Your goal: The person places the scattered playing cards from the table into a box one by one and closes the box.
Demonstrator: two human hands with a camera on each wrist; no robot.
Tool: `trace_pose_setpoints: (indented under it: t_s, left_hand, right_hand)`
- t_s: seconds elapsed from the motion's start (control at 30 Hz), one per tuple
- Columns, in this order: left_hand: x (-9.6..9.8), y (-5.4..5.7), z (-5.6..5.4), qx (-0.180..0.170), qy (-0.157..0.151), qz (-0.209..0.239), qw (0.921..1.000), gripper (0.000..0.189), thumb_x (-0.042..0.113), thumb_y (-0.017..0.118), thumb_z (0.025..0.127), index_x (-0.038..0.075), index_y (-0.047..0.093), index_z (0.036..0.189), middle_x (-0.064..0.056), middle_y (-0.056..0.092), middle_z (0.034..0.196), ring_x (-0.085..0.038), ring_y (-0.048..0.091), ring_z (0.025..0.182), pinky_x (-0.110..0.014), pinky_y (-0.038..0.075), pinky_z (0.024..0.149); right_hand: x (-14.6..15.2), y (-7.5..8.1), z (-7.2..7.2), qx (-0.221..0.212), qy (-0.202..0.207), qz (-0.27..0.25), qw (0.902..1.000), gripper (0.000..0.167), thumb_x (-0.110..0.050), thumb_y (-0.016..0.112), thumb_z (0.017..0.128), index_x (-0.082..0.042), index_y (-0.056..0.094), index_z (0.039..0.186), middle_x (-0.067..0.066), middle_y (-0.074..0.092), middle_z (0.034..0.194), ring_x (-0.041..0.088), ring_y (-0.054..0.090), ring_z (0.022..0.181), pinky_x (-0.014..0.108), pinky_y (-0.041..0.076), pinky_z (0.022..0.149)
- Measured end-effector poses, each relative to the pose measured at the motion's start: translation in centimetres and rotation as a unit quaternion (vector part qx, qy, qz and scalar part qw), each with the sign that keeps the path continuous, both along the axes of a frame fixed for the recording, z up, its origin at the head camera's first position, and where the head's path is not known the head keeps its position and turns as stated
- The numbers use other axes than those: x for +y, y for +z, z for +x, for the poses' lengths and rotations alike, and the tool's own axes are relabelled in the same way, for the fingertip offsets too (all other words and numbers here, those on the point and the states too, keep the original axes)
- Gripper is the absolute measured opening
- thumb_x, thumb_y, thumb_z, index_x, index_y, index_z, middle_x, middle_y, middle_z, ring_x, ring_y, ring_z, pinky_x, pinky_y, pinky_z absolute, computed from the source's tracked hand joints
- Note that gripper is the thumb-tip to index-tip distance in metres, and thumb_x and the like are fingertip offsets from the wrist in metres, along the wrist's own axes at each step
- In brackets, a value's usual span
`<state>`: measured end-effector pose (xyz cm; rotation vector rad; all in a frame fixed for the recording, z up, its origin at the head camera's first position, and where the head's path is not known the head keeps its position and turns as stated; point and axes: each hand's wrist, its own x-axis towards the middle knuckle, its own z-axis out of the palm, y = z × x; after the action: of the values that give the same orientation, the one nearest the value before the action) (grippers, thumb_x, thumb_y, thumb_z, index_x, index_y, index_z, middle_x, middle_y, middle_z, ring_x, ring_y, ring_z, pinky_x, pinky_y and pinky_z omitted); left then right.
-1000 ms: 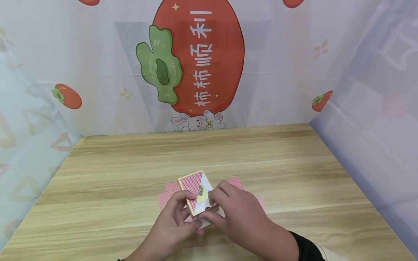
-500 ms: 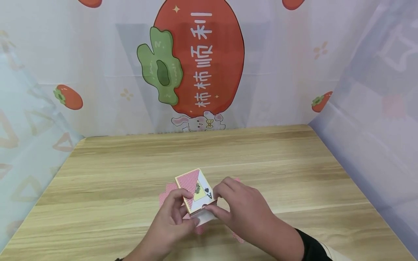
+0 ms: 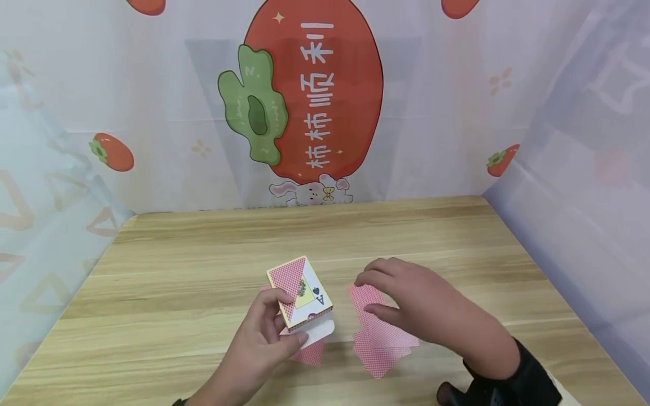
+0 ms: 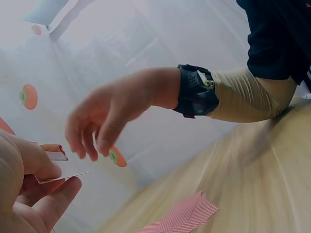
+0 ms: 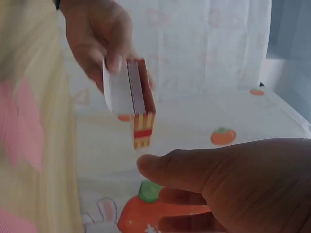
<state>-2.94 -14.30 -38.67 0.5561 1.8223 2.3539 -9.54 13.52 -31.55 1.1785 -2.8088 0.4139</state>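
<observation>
A playing-card box (image 3: 311, 288) with a red-patterned back and an ace of spades printed on it is tilted in my left hand (image 3: 260, 332). Its thumb pinches the white flap (image 5: 118, 94), which hangs folded out from the end, while the fingers wrap the side. Through the mouth, the right wrist view shows a pale stack (image 5: 136, 90) filling part of the inside. My right hand (image 3: 416, 301) hovers to the right of the box, fingers loosely bent and holding nothing. Below it lie red-backed playing cards (image 3: 386, 341), face down and overlapping.
More red-backed cards (image 3: 311, 355) lie under the left hand and box, partly hidden. The wooden table (image 3: 203, 248) ends at a white fabric backdrop (image 3: 167, 163) printed with persimmons, and fabric also hangs at both sides.
My right hand has let go of the box end and moved away to the right, uncovering the cards there. The left hand has shifted the box slightly left, its flap now showing more.
</observation>
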Motion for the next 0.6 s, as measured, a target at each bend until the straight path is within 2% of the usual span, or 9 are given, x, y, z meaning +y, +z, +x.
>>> trace_pose_setpoints:
  t_s: [0.13,0.23,0.43,0.53,0.6]
  left_hand:
    - [-0.2,0.2,-0.1,0.007,0.008,-0.005,0.9999,0.054,-0.016,0.062,0.088,0.011,0.038,0.127,-0.018,0.047,0.131,-0.023,0.061,0.117,-0.032,0.059,0.088]
    - [-0.4,0.4,-0.1,0.006,0.016,-0.01,0.9998,0.054,-0.016,0.063,0.087,0.012,0.038,0.127,-0.018,0.048,0.13,-0.023,0.062,0.115,-0.032,0.059,0.087]
    - [-0.6,0.6,-0.1,-0.001,0.023,-0.015,0.9996,0.054,-0.015,0.064,0.087,0.012,0.038,0.127,-0.018,0.048,0.131,-0.023,0.061,0.116,-0.032,0.059,0.086]
    - [-0.7,0.6,-0.2,0.001,0.025,-0.015,0.9996,0.054,-0.015,0.064,0.087,0.012,0.038,0.127,-0.019,0.048,0.131,-0.023,0.061,0.116,-0.031,0.059,0.086]
    - [-0.7,0.6,-0.2,0.002,0.028,-0.015,0.9995,0.054,-0.015,0.064,0.087,0.012,0.038,0.126,-0.019,0.048,0.13,-0.022,0.061,0.116,-0.031,0.059,0.086]
  right_hand:
    - [0.9,-0.3,-0.8,-0.019,-0.004,0.022,0.9996,0.048,-0.028,0.086,0.083,-0.021,0.066,0.126,-0.006,0.064,0.121,0.016,0.063,0.112,0.038,0.057,0.092]
    - [1.2,-0.5,-1.1,-0.056,-0.023,0.042,0.9973,0.054,-0.027,0.086,0.082,-0.021,0.064,0.13,-0.004,0.063,0.126,0.02,0.062,0.116,0.042,0.056,0.094]
    - [1.3,-1.5,-1.4,-0.148,-0.078,0.088,0.982,0.061,-0.025,0.085,0.083,-0.024,0.059,0.138,-0.001,0.059,0.135,0.024,0.058,0.123,0.046,0.054,0.099]
    - [1.3,-2.3,-1.5,-0.169,-0.088,0.101,0.9765,0.062,-0.022,0.083,0.084,-0.025,0.058,0.14,-0.001,0.058,0.137,0.023,0.057,0.123,0.046,0.054,0.099]
    - [1.5,-2.9,-1.5,-0.171,-0.082,0.104,0.9764,0.061,-0.02,0.083,0.083,-0.024,0.059,0.139,0.0,0.059,0.137,0.023,0.057,0.122,0.045,0.054,0.098]
